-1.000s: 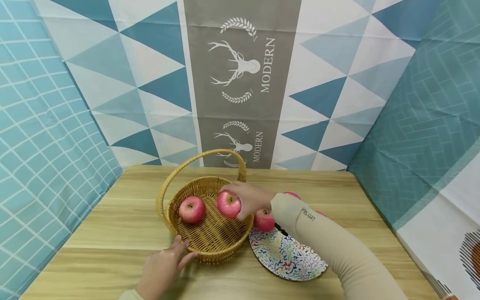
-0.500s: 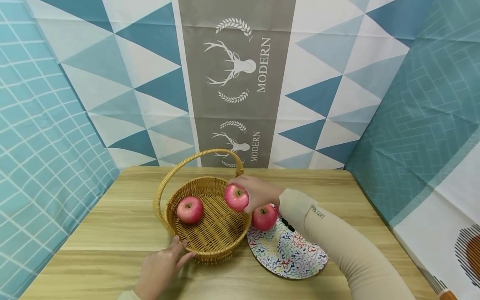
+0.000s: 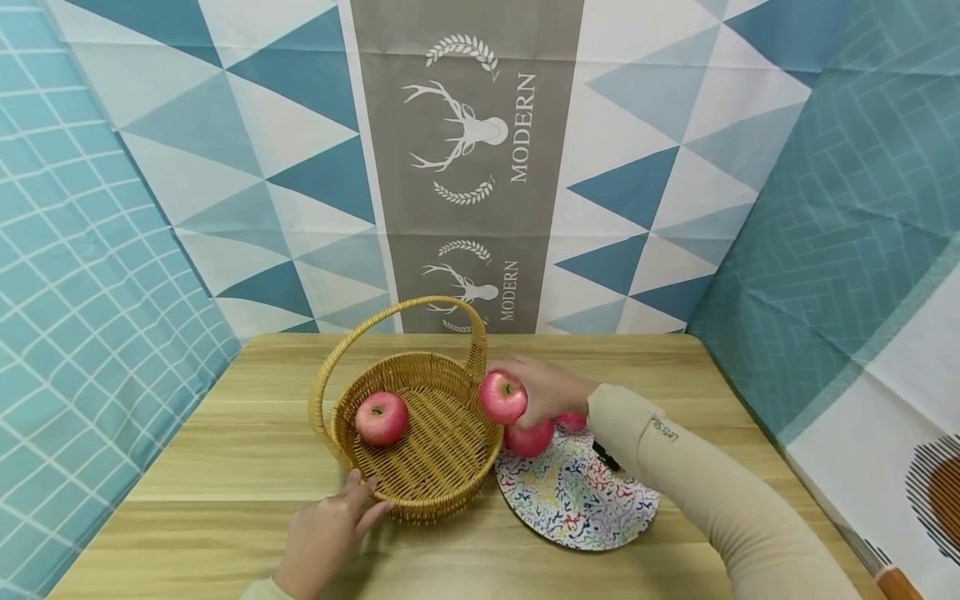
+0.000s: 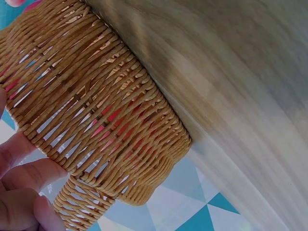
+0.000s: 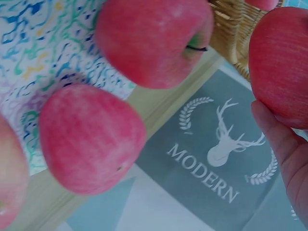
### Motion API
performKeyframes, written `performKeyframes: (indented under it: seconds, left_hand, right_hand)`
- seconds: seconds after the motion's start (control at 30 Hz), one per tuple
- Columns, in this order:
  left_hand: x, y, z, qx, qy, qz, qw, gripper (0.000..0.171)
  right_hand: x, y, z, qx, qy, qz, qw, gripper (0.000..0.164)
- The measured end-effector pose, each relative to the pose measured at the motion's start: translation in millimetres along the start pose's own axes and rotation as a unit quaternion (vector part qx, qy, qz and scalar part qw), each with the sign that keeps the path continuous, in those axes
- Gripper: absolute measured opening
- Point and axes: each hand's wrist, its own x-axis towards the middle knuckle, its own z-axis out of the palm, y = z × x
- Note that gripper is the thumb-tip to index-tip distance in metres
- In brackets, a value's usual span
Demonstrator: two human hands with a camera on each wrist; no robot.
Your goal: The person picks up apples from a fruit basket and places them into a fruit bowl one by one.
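Observation:
In the head view my right hand [image 3: 547, 387] holds a red apple [image 3: 504, 397] above the right rim of the wicker basket [image 3: 420, 505]. The right wrist view shows my thumb pressed on that apple [image 5: 284, 67]. Another apple [image 3: 382, 418] lies inside the basket at the left. My left hand [image 3: 324, 533] grips the near left rim; its fingers [image 4: 36, 173] bend at the woven edge in the left wrist view. Right of the basket, an apple [image 3: 531, 439] sits on a patterned round mat [image 3: 577, 508], with another apple [image 3: 572, 422] behind it, partly hidden by my right hand.
The basket's tall arched handle [image 3: 375, 321] rises over its left and back. A dark object [image 3: 606, 457] lies on the mat, partly behind my right sleeve. A patterned cloth backdrop stands at the rear of the wooden table [image 3: 225, 450].
My right hand has carried its apple rightward, from over the basket's inside to its right rim. My left hand stays at the rim, and the view has shifted slightly.

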Motion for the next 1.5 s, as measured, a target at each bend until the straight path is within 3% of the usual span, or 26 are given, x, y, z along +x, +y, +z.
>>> performKeyframes:
  seconds: [0.37, 0.57, 0.73, 1.0, 1.17, 1.37, 1.5]
  left_hand:
    - [0.3, -1.8, 4.5, -0.012, 0.001, 0.004, 0.9999, 0.058]
    - [-1.3, -1.5, 6.4, -0.016, 0.022, 0.004, 0.9996, 0.069]
    - [-2.0, -1.2, 8.5, -0.016, 0.021, 0.002, 0.9997, 0.067]
    - [-1.2, -3.8, 10.3, -0.025, 0.038, 0.01, 0.9989, 0.068]
    - [0.8, -0.6, 12.7, -0.022, 0.036, 0.002, 0.9991, 0.067]
    - [-3.6, 3.8, 14.0, -0.024, 0.011, -0.022, 0.9994, 0.054]
    - [-5.5, 0.6, 12.9, -0.027, 0.024, -0.027, 0.999, 0.061]
  right_hand:
    - [-26, 18, 1, 0.007, 0.022, 0.03, 0.999, 0.077]
    - [-37, 20, 1, 0.014, 0.02, 0.034, 0.999, 0.077]
    - [-48, 20, -2, 0.015, 0.014, 0.045, 0.999, 0.075]
    - [-67, 32, -8, 0.087, 0.026, 0.089, 0.992, 0.076]
    - [-81, 40, -13, 0.069, 0.04, 0.085, 0.993, 0.072]
    - [-97, 45, -10, 0.061, 0.039, 0.12, 0.99, 0.082]
    - [-100, 46, -8, 0.055, 0.04, 0.134, 0.989, 0.086]
